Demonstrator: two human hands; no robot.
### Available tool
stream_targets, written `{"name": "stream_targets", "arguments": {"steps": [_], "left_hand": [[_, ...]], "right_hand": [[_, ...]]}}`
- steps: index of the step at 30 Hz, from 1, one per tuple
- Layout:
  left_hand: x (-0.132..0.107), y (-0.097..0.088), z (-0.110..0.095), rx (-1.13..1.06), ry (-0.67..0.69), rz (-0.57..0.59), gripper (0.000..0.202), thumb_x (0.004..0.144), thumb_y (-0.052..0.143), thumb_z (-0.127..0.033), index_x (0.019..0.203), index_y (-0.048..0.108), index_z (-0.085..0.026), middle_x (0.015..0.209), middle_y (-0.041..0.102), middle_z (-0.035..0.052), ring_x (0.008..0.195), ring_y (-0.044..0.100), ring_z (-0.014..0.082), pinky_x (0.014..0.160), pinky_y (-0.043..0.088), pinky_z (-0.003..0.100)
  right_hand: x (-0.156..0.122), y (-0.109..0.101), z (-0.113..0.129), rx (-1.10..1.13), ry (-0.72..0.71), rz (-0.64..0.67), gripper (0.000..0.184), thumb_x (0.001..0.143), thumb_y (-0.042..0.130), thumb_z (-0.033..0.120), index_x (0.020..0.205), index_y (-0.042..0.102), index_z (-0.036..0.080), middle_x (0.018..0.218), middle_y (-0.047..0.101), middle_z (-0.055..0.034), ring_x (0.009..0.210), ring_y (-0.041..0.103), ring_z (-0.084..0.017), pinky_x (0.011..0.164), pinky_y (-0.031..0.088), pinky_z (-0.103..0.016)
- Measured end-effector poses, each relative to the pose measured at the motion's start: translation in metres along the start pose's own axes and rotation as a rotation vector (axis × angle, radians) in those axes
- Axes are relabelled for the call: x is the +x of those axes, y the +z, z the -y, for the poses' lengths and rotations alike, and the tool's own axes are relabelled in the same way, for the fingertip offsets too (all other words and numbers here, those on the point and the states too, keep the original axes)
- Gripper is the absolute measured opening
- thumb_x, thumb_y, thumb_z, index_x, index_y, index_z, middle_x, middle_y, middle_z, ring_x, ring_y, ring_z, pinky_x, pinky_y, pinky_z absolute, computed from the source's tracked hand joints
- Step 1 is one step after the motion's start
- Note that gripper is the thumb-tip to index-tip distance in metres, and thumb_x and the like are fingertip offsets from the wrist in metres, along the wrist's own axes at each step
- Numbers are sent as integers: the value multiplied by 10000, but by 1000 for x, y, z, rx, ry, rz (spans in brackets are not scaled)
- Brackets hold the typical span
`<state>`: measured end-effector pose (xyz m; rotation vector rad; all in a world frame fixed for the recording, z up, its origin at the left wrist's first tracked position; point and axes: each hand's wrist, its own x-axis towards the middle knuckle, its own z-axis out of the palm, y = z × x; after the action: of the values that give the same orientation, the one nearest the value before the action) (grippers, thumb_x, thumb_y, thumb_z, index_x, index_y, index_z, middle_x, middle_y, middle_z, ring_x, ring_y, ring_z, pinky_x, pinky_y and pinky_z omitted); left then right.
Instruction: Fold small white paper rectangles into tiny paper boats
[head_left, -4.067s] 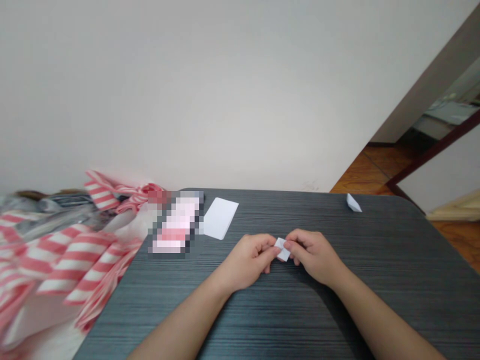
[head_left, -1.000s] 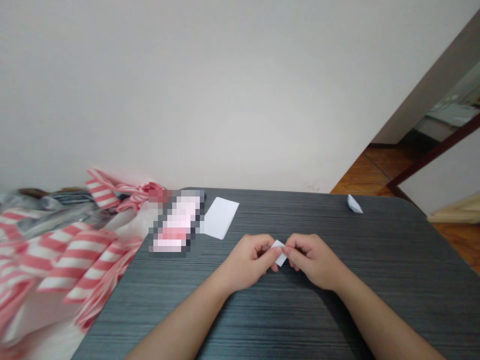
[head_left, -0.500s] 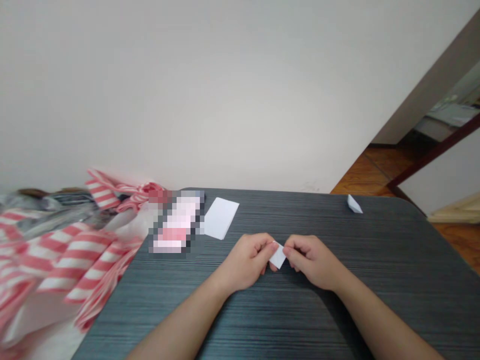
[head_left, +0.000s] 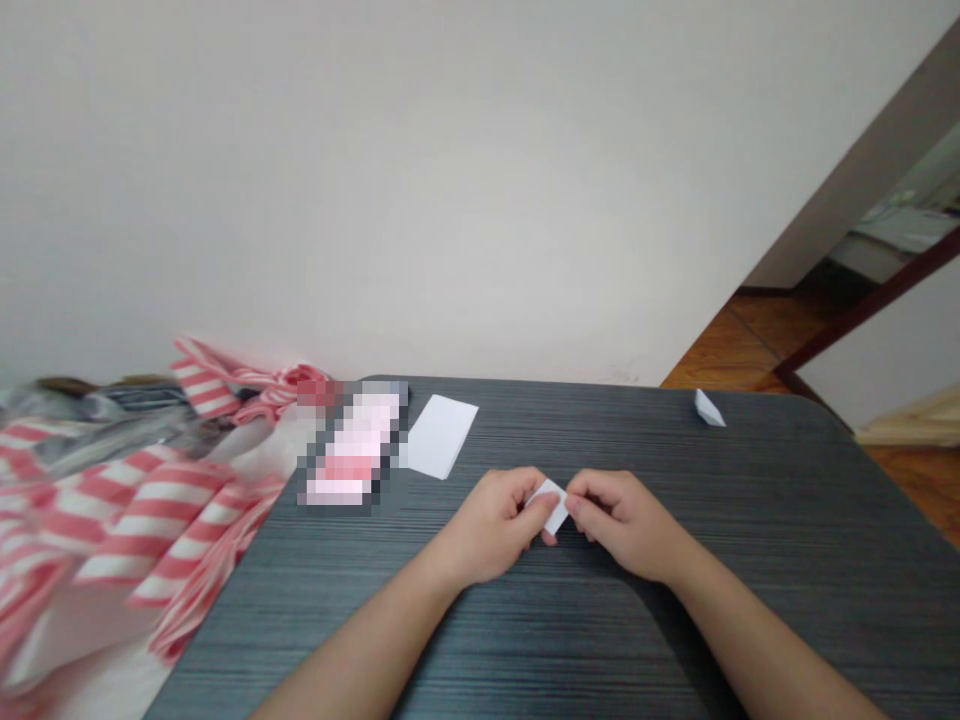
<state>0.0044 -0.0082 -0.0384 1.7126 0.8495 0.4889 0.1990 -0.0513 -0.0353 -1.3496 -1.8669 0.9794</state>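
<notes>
Between my two hands, just above the dark table [head_left: 480, 640], is a small folded piece of white paper [head_left: 557, 517]. My left hand [head_left: 499, 525] pinches its left side, the thumb lying across its face. At the right corner, my right hand [head_left: 622, 520] grips the paper between thumb and curled forefinger. Fingers cover part of the paper, so its full folded shape is hidden.
A stack of white paper sheets [head_left: 442, 437] lies at the back left, beside a blurred-out phone-like object [head_left: 356, 445]. A small folded white paper shape [head_left: 709, 409] sits at the back right. Red-and-white striped cloth [head_left: 172, 510] heaps left of the table; a wall [head_left: 480, 200] rises behind.
My left thumb has slid further over the paper's face, and more of the paper's upper edge shows between my hands. My right hand has hardly moved.
</notes>
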Motion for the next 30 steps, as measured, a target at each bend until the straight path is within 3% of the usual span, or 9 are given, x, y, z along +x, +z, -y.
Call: {"name": "stream_targets", "arguments": {"steps": [10, 24, 30], "left_hand": [[2, 2, 5, -32, 29, -12, 364, 960, 466, -415, 787, 638, -145, 616, 618, 0, 509, 500, 92, 499, 350, 196], [2, 3, 6, -88, -18, -64, 337, 951, 485, -407, 753, 595, -157, 637, 684, 16, 457, 468, 85, 473, 354, 191], [2, 2, 3, -98, -17, -71, 361, 953, 480, -409, 736, 612, -153, 552, 610, -10, 443, 452, 85, 466, 342, 194]], "right_hand": [[0, 0, -5, -7, 23, -31, 231, 926, 533, 223, 705, 578, 172, 584, 553, 34, 540, 493, -104, 548, 363, -218], [-1, -1, -7, 66, 55, -73, 243, 926, 527, 216, 687, 546, 178, 556, 546, 38, 516, 481, -106, 534, 373, -221], [-2, -4, -11, 91, 71, -98, 245, 931, 519, 230, 691, 536, 183, 546, 535, 40, 514, 488, -113, 544, 386, -230]]}}
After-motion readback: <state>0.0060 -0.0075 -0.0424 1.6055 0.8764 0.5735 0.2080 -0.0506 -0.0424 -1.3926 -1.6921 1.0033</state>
